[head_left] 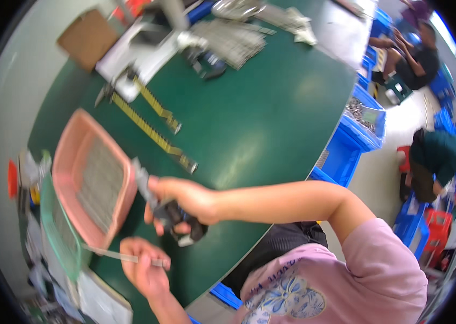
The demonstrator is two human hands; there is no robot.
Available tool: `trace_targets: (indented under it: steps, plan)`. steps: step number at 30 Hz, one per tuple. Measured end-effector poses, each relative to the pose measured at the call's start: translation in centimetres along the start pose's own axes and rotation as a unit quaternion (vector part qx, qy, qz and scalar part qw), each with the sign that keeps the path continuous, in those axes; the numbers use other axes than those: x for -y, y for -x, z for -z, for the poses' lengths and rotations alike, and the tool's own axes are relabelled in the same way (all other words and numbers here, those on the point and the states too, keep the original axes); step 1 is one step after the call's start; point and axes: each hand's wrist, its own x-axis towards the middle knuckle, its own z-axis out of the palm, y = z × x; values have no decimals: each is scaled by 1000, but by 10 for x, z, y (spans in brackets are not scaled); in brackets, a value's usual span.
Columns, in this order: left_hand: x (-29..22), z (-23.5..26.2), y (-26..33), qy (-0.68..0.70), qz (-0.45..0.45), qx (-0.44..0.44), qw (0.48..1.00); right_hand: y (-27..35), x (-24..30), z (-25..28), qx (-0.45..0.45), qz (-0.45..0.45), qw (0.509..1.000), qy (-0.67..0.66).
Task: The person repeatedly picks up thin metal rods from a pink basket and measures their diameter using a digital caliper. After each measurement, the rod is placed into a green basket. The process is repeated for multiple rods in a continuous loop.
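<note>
My left hand (144, 264) is closed around a thin, flat, light-grey strip (110, 254), which sticks out on both sides of the fingers. Its far end reaches the near end of the pink plastic basket (121, 213). Inside that basket lie many similar thin grey strips (101, 181). Above and to the right of the left hand, my right hand (185, 197) grips a black-and-grey hand tool (169, 216), blurred by motion, which looks like a caliper. The tool's grey end (140, 175) points up beside the basket's right rim.
A green basket (55, 229) stands left of the pink one. Two yellow-and-black scaled tools (147, 129) lie on the green table (260, 119). Farther back are a dark tool (205, 63) and a bundle of strips (233, 40). Blue bins (341, 154) line the right edge; other people sit beyond.
</note>
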Motion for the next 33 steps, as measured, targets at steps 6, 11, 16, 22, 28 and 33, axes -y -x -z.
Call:
trace_targets:
  steps: [6,11,16,22,28,33]
  plan:
    - [-65,-91,-27,-48,75,260,962,-1,9,15,117,-92,985,89]
    - [-42,-210,-103,-165,199,449,855,-5,4,23,181,-79,979,44]
    - [24,-339,-172,-169,239,494,819,-6,-2,17,214,-63,974,33]
    - [97,-435,-267,-167,264,429,847,-3,1,19,228,-70,970,53]
    - [108,-452,-310,-202,277,335,878,7,9,15,219,-66,971,63]
    - [63,-399,-274,-220,241,439,837,13,14,16,218,-63,972,69]
